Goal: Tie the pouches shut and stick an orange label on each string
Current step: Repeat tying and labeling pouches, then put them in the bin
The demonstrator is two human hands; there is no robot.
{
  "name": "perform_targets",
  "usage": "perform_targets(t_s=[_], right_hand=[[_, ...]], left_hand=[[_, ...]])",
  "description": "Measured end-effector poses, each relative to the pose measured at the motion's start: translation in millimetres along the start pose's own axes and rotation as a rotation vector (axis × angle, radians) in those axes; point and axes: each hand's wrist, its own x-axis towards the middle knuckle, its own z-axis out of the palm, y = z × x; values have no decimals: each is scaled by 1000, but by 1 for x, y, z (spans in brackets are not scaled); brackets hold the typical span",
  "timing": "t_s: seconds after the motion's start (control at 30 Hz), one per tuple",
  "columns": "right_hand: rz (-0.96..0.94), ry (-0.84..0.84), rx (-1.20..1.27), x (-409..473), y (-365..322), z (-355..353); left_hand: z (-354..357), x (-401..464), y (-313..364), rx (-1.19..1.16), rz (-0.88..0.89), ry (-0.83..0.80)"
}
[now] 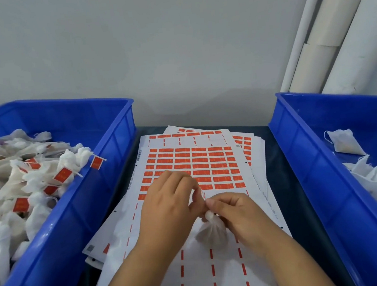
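Pouch [211, 230] neck pinched between both hands [166, 205], [234, 210], string hidden behind fingertips, over label sheet [197, 165].

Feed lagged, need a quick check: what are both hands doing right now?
Left hand: fingers pinching the string at the neck of the small white fabric pouch.
Right hand: gripping the pouch's gathered neck.

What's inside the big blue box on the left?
The blue plastic bin on the left holds white fabric pouches, several with orange labels. Anything beneath the pile is hidden.
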Motion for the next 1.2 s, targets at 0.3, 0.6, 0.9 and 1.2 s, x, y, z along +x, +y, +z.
perform_targets(t_s=[0.3,0.6,0.9,1.2], right_hand=[[-4,170,215,29,-6,3],[79,156,590,36,23,-4],[92,149,579,41,30,-4],[99,159,527,41,31,0]], left_hand=[[3,24,-50,27,-314,-188],[58,-6,-63,-72,-490,-590],[67,-8,-66,65,-379,-672],[62,-7,-59,24,-465,-612]])
